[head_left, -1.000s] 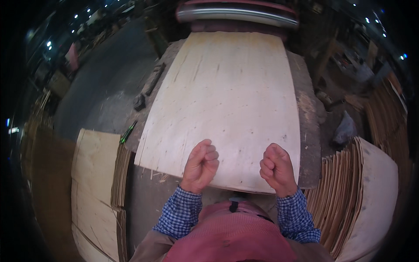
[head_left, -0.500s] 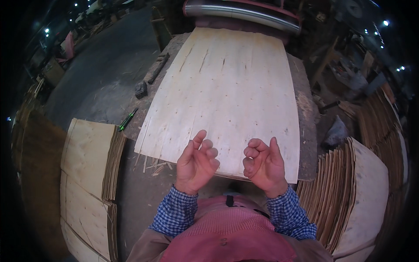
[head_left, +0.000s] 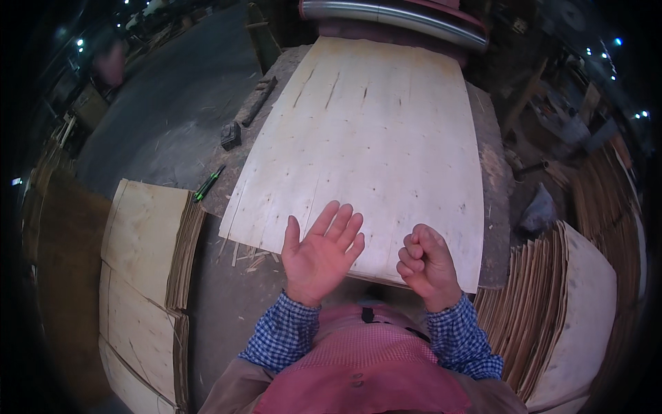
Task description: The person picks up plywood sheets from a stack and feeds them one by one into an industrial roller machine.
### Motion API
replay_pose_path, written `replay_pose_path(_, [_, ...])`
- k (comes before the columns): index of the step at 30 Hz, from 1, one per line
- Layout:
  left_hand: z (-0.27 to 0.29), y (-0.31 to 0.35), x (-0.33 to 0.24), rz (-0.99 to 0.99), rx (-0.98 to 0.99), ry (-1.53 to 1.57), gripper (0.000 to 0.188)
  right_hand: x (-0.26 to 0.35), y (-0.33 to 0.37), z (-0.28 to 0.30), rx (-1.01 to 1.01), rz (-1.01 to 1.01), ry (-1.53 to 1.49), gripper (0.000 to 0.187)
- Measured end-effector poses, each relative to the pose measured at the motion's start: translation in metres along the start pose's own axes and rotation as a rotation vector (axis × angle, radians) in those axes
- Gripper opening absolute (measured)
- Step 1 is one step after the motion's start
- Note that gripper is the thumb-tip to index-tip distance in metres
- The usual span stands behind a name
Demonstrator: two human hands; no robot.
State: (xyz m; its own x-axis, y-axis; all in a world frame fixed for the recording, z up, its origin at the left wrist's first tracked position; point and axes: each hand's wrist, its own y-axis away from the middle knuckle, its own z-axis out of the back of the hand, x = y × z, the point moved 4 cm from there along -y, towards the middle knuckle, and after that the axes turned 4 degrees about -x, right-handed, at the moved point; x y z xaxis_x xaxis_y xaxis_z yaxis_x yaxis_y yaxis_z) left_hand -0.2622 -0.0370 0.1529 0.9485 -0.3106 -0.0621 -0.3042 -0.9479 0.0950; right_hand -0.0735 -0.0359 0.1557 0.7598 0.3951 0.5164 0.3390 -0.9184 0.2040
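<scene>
My left hand [head_left: 319, 255] is raised palm up over the near edge of a large pale wood veneer sheet [head_left: 372, 152], its fingers stretched and holding nothing. Beside it my right hand [head_left: 429, 268] is closed in a fist above the sheet's near right part, and no object shows in it. The sheet lies flat on a worn table and carries small dark knots and several narrow splits near its far end. At the far end of the sheet is a machine's metal roller [head_left: 400, 21].
A green and black utility knife [head_left: 209, 183] lies at the table's left edge, with a dark block [head_left: 230, 136] and a dark bar [head_left: 259, 101] farther up. Stacked veneer sheets [head_left: 141, 241] stand at the left, and more stacked veneer [head_left: 583, 297] at the right. Wood scraps [head_left: 252, 257] lie below the table edge.
My left hand has opened from loosely curled fingers to a stretched palm. The right hand's fingers have curled into a fist. The whole view has shifted slightly.
</scene>
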Motion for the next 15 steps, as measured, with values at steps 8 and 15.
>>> replay_pose_path(8, [0.011, -0.007, 0.003, -0.037, 0.030, -0.014, 0.061, 0.015, 0.001, -0.011, 0.775, -0.164, -0.411, 0.054])
replay_pose_path(15, [0.011, -0.012, 0.008, -0.038, -0.002, -0.001, 0.072, 0.032, 0.002, 0.008, 0.568, -0.024, -0.236, 0.077])
